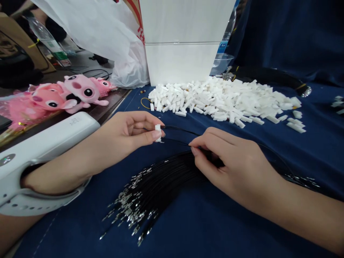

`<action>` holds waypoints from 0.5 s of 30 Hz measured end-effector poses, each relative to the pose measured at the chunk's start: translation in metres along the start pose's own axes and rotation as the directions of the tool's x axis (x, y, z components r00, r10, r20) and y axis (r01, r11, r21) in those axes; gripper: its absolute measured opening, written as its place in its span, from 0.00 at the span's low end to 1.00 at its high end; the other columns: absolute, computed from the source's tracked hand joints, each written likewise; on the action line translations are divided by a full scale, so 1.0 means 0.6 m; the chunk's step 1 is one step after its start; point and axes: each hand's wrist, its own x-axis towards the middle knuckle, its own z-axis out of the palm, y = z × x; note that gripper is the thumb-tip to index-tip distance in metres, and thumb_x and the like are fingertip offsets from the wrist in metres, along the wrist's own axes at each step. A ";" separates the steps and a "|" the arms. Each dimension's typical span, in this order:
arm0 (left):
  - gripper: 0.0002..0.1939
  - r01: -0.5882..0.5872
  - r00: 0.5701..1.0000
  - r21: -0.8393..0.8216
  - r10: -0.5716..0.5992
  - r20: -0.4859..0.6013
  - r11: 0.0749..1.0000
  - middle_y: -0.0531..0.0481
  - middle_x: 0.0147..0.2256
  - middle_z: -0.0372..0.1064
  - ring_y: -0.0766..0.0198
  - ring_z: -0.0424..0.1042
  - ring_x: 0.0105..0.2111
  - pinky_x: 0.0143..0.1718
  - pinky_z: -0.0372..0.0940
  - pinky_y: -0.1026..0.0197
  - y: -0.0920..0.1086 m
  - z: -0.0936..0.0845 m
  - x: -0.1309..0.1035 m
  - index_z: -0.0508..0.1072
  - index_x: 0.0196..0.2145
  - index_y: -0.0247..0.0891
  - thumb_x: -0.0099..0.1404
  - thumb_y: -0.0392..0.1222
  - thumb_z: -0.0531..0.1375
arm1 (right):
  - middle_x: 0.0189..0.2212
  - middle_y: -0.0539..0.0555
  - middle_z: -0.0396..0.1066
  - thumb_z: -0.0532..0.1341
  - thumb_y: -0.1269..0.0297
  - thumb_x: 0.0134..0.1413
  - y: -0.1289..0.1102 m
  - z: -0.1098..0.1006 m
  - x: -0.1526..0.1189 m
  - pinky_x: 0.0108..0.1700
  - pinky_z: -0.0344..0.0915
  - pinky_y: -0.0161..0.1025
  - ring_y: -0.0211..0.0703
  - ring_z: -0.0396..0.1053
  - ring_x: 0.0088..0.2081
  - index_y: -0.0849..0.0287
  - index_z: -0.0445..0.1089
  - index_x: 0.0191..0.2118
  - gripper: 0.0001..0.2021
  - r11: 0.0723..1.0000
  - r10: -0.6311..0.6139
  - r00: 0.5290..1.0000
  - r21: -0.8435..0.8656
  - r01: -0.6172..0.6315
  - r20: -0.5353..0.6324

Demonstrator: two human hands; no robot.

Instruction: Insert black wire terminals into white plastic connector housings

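Between thumb and fingers, my left hand (134, 134) pinches a small white connector housing (158, 133). Thin black wires run from the housing toward the right. My right hand (225, 157) is closed, its thumb and index finger pinching a black wire (177, 142) whose end reaches the housing. How deep that end sits in the housing I cannot tell. Below both hands lies a fanned bundle of black wires (166, 179) with shiny metal terminals (131, 204) at the left end. Part of the bundle is hidden under my right hand.
A heap of white housings (223, 100) spreads over the blue cloth (204, 222) beyond my hands. Behind it stands a white box (182, 61). Pink plush toys (77, 91) and a white plastic bag (107, 36) are at left. Another black wire bundle (268, 77) lies back right.
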 end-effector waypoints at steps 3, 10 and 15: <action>0.04 0.004 1.000 -0.009 -0.004 0.003 1.000 0.53 0.32 0.77 0.70 0.73 0.32 0.36 0.67 0.67 0.001 0.003 -0.001 0.75 0.35 0.37 0.60 0.37 0.64 | 0.27 0.50 0.64 0.55 0.76 0.60 0.001 0.000 -0.002 0.29 0.58 0.34 0.35 0.62 0.27 0.66 0.70 0.34 0.07 1.000 -0.003 1.000 -0.027 0.003 -0.007; 0.04 0.007 1.000 -0.016 -0.007 0.003 1.000 0.52 0.32 0.77 0.69 0.73 0.33 0.37 0.67 0.66 0.000 0.004 -0.002 0.75 0.35 0.37 0.60 0.37 0.64 | 0.26 0.50 0.64 0.55 0.76 0.61 0.002 0.001 -0.002 0.27 0.57 0.35 0.36 0.61 0.26 0.64 0.70 0.34 0.08 0.998 -0.014 1.000 -0.063 0.014 0.006; 0.05 0.001 1.000 -0.005 -0.001 0.022 1.000 0.53 0.33 0.77 0.70 0.73 0.34 0.38 0.66 0.68 -0.001 0.002 -0.002 0.75 0.36 0.39 0.60 0.39 0.65 | 0.26 0.50 0.63 0.55 0.76 0.60 0.001 0.000 -0.002 0.27 0.56 0.35 0.35 0.61 0.26 0.64 0.70 0.35 0.07 0.998 -0.015 1.000 -0.055 0.015 0.004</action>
